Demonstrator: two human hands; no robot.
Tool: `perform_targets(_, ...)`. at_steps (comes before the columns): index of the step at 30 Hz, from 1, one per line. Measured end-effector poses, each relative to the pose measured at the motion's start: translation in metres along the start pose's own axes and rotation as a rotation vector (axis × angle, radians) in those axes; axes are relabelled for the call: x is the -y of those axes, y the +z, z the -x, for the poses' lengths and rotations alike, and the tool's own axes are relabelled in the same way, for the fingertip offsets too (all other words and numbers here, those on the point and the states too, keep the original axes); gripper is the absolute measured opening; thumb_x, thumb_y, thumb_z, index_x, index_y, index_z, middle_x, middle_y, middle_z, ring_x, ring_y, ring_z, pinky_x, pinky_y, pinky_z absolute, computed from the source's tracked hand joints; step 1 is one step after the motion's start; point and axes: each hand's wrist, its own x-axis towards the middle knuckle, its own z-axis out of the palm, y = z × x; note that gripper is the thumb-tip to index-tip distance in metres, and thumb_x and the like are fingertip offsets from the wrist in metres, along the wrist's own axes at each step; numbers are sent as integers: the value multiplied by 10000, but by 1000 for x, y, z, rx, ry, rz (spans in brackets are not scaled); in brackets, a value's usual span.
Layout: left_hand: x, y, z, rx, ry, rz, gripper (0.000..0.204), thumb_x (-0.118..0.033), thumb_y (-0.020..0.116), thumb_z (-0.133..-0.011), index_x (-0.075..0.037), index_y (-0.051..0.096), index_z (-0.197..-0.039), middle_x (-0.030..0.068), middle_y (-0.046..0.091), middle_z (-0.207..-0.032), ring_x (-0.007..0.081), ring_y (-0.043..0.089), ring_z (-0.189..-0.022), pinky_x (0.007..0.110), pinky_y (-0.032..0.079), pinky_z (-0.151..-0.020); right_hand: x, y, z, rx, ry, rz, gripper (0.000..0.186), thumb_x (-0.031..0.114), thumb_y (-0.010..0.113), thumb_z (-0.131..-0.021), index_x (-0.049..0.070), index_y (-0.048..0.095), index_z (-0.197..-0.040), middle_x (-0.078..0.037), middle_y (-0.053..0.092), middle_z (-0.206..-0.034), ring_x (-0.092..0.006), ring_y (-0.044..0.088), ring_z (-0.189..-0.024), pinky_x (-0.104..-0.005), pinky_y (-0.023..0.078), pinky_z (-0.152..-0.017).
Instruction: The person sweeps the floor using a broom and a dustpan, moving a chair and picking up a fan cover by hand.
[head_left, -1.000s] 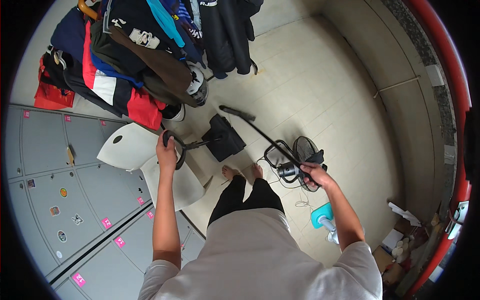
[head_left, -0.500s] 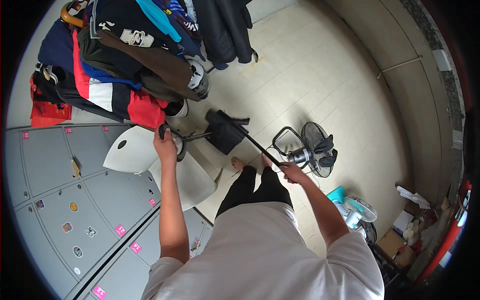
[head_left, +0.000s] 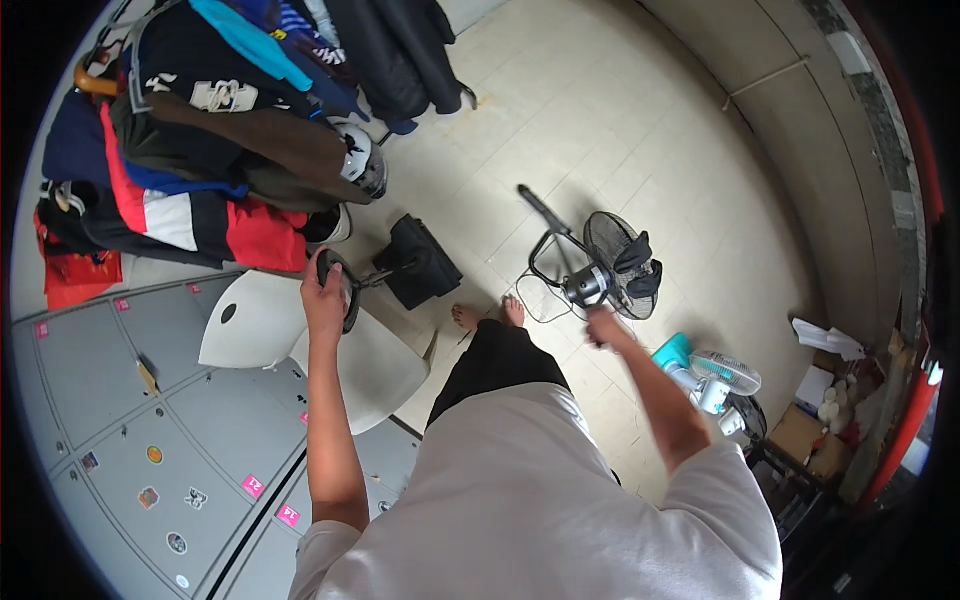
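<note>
My left hand (head_left: 325, 288) grips a black loop handle (head_left: 345, 285) above a white chair (head_left: 258, 322). A short shaft joins that handle to a black boxy part (head_left: 418, 262) on the floor. My right hand (head_left: 604, 326) is blurred, with curled fingers, just below the motor of a black floor fan (head_left: 618, 262) lying on the tiles. I cannot tell whether it holds anything. A black rod (head_left: 543, 212) and a wire loop (head_left: 548, 272) lie beside the fan. My bare feet (head_left: 488, 314) stand between the boxy part and the fan.
Grey lockers (head_left: 150, 440) with stickers run along the left. A rack of hanging clothes (head_left: 220, 130) and a helmet (head_left: 360, 165) fill the upper left. A small turquoise and white fan (head_left: 712, 376) and cardboard boxes (head_left: 808, 440) sit at the right, by the wall.
My right hand has let go of the black rod and pulled back toward me, next to the fan motor. The left hand stays on the loop handle.
</note>
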Motion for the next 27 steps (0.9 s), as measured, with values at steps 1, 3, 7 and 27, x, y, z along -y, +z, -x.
perform_targets(1,0,3,1,29,-7,31,381,-101,566,-961,-90,511,-1339,-73,383,-581,15,299,-419,231,205,-362,3,38,-6,149,27,96,209,195,499,-937,25,605,-993,-69,549,-600,-196,546,-441,-353,428,-386)
perform_targets(3,-1,6,2,65,-12,64,381,-92,560,-964,-90,510,-1341,-75,373,-574,16,291,-414,235,198,-363,16,112,-1,117,48,38,261,236,484,-946,11,587,-1026,-67,556,-645,-192,544,-484,-352,433,-420)
perform_targets(7,1,5,1,65,-3,6,395,-96,557,-966,-102,497,-1357,-67,395,-586,17,297,-407,228,211,-351,61,151,32,169,283,-376,313,271,460,-959,2,560,-1084,-53,554,-706,-164,506,-503,-321,413,-433)
perform_targets(27,-2,24,-2,32,77,38,409,-86,597,-933,-111,530,-1336,-58,478,-636,22,344,-423,217,235,-363,101,-26,128,45,90,-608,228,211,563,-950,25,567,-1081,-45,549,-655,-138,517,-454,-284,384,-391)
